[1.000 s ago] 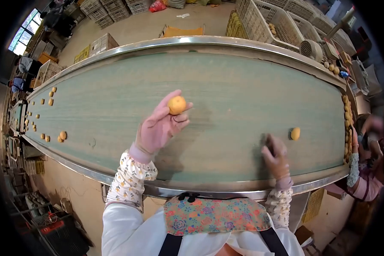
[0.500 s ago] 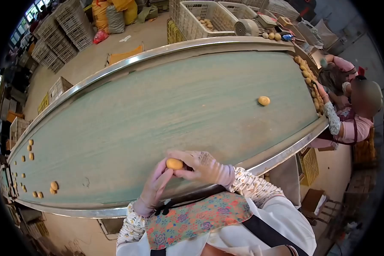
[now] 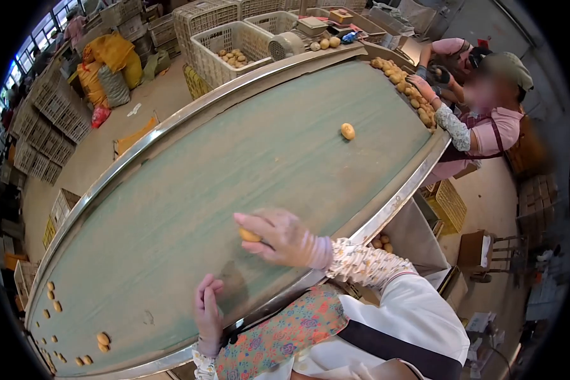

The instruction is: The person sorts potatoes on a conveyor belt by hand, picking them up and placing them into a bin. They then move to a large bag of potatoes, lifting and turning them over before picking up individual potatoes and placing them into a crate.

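My gloved right hand (image 3: 278, 237) is closed around a yellow potato (image 3: 249, 235) above the near half of the green conveyor belt (image 3: 190, 209); its fingers cover part of the potato. Close to the near metal rim, my gloved left hand (image 3: 209, 310) has its fingers loosely bent and apart, with nothing visible in them. A lone potato (image 3: 348, 132) lies farther up the belt. Several more potatoes (image 3: 103, 342) are scattered at the belt's lower left end.
Piled potatoes (image 3: 405, 88) line the belt's far right end, where two people in pink stand with their hands at them. A white crate (image 3: 234, 54) with potatoes stands beyond the far rim. Below the near rim are more potatoes (image 3: 381, 243) and a yellow crate (image 3: 446, 206).
My hands have parted: the right lifted away with the potato, the left dropped back toward the near rim. The view has turned, so the belt appears more steeply slanted.
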### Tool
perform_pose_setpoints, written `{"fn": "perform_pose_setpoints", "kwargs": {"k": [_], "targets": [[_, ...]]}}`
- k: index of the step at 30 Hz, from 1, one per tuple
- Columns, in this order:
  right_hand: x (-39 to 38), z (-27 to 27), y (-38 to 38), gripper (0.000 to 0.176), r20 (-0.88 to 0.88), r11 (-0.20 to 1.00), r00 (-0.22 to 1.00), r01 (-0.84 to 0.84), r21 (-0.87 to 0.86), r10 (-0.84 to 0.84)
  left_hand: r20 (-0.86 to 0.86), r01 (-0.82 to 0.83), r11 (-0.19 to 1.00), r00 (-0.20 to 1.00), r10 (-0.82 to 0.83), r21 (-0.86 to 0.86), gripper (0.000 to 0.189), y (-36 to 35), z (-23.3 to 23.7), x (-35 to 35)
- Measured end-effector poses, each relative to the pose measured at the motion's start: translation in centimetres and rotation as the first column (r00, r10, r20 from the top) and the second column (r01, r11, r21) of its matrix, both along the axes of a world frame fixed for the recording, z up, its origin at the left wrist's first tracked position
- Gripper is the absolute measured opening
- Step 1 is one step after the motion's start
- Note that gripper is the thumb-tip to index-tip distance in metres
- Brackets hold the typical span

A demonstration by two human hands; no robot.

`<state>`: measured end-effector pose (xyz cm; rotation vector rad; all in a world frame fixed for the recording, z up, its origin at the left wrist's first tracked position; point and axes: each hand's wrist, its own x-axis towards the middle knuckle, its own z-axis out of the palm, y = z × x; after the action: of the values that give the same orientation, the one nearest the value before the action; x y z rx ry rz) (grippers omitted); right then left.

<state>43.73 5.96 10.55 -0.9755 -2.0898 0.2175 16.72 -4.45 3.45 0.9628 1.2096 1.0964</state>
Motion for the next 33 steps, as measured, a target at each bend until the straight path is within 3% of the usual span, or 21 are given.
{"fn": "perform_pose_setpoints", "kwargs": {"k": [3, 5, 6, 8, 9, 10, 11, 12, 13, 14, 16, 19, 21, 22, 24, 25, 26, 28, 30, 32, 33], "targets": [[5.6, 10.6, 0.8, 0.057, -0.15, 0.953, 0.988, 0.002, 0.303, 0.046, -0.191, -0.093, 0.987, 0.974, 0.118, 0.134, 0.034, -1.9, -1.9, -1.0], [11.9, 15.5, 4.5, 0.058, -0.158, 0.834, 0.953, 0.303, 0.462, -0.259, -0.443, 0.029, 0.949, 0.889, 0.119, 0.314, 0.035, -2.5, -2.3, -1.4], [15.9, 17.3, 7.9, 0.058, -0.165, 0.719, 0.855, 0.505, 0.478, -0.491, -0.558, 0.117, 0.916, 0.82, 0.129, 0.383, 0.036, -3.0, -2.4, -1.6], [26.0, 18.5, 15.2, 0.058, -0.062, 0.354, 0.426, 0.816, 0.458, -0.903, -0.601, 0.164, 0.904, 0.79, 0.119, 0.395, 0.038, -3.6, -2.4, -1.6], [29.3, 17.6, 17.0, 0.059, 0.013, 0.173, 0.192, 0.847, 0.502, -0.981, -0.617, 0.172, 0.897, 0.776, 0.131, 0.408, 0.039, -3.7, -2.4, -1.6], [29.0, 15.6, 16.6, 0.059, 0.045, 0.148, 0.15, 0.793, 0.591, -0.988, -0.617, 0.158, 0.896, 0.773, 0.148, 0.414, 0.039, -3.6, -2.4, -1.9], [26.8, 13.3, 15.1, 0.062, 0.116, 0.283, 0.275, 0.709, 0.646, -0.954, -0.61, 0.132, 0.899, 0.774, 0.171, 0.419, 0.038, -3.6, -2.5, -1.7], [24.3, 10.5, 13.4, 0.061, 0.236, 0.527, 0.493, 0.613, 0.589, -0.838, -0.606, 0.107, 0.905, 0.774, 0.183, 0.411, 0.038, -3.9, -2.7, -1.3], [22.6, 6.5, 12.4, 0.059, 0.303, 0.713, 0.646, 0.63, 0.306, -0.701, -0.622, 0.112, 0.899, 0.758, 0.199, 0.424, 0.037, -3.9, -2.7, -1.1], [19.5, 5.1, 10.4, 0.06, 0.395, 0.77, 0.696, 0.636, 0.047, -0.6, -0.61, 0.108, 0.9, 0.768, 0.194, 0.423, 0.037, -3.8, -2.7, -1.0], [16.4, 1.9, 8.8, 0.062, 0.383, 0.814, 0.804, 0.55, -0.186, -0.456, -0.589, 0.103, 0.901, 0.787, 0.186, 0.422, 0.036, -3.8, -2.6, -1.2], [17.3, -0.3, 7.6, 0.065, 0.554, 0.765, 0.682, 0.633, -0.121, -0.477, -0.611, 0.125, 0.904, 0.774, 0.169, 0.409, 0.036, -3.7, -2.2, -1.5], [21.6, -4.2, 8.8, 0.07, 0.525, 0.68, 0.532, 0.722, 0.128, -0.664, -0.655, 0.174, 0.896, 0.74, 0.154, 0.408, 0.035, -3.5, -2.1, -1.0], [23.3, -5.4, 8.8, 0.074, 0.514, 0.623, 0.51, 0.78, 0.063, -0.69, -0.689, 0.168, 0.906, 0.705, 0.166, 0.389, 0.035, -3.9, -1.9, -1.1], [22.2, -4.2, 9.0, 0.075, 0.676, 0.392, 0.576, 0.814, -0.428, -0.459, -0.69, 0.191, 0.879, 0.698, 0.191, 0.437, 0.034, -3.2, -0.4, -0.1], [21.3, -5.3, 8.1, 0.069, 0.708, 0.552, 0.565, 0.781, -0.292, -0.424, -0.681, 0.194, 0.87, 0.705, 0.197, 0.453, 0.035, -2.7, 0.1, 0.2], [19.7, -3.3, 8.1, 0.063, 0.631, 0.778, 0.763, 0.48, -0.405, -0.142, -0.666, 0.2, 0.854, 0.716, 0.207, 0.48, 0.035, -1.9, 0.3, 0.4], [15.4, -2.0, 8.3, 0.059, 0.113, 0.664, 0.993, 0.068, -0.745, 0.025, -0.676, 0.182, 0.862, 0.703, 0.222, 0.473, 0.04, -1.8, 1.5, 0.7], [15.3, -4.5, 10.6, 0.052, 0.436, 0.828, 0.896, 0.305, -0.47, -0.082, -0.671, 0.183, 0.875, 0.716, 0.194, 0.448, 0.041, -1.9, 1.4, 0.8], [14.6, -5.4, 10.9, 0.049, 0.548, 0.87, 0.822, 0.376, -0.32, -0.153, -0.701, 0.218, 0.86, 0.683, 0.203, 0.461, 0.043, -1.9, 1.2, -0.4], [13.0, -5.1, 10.8, 0.049, 0.533, 0.871, 0.839, 0.338, -0.357, -0.107, -0.739, 0.23, 0.846, 0.626, 0.25, 0.481, 0.044, -1.9, 0.8, -1.3]]}}
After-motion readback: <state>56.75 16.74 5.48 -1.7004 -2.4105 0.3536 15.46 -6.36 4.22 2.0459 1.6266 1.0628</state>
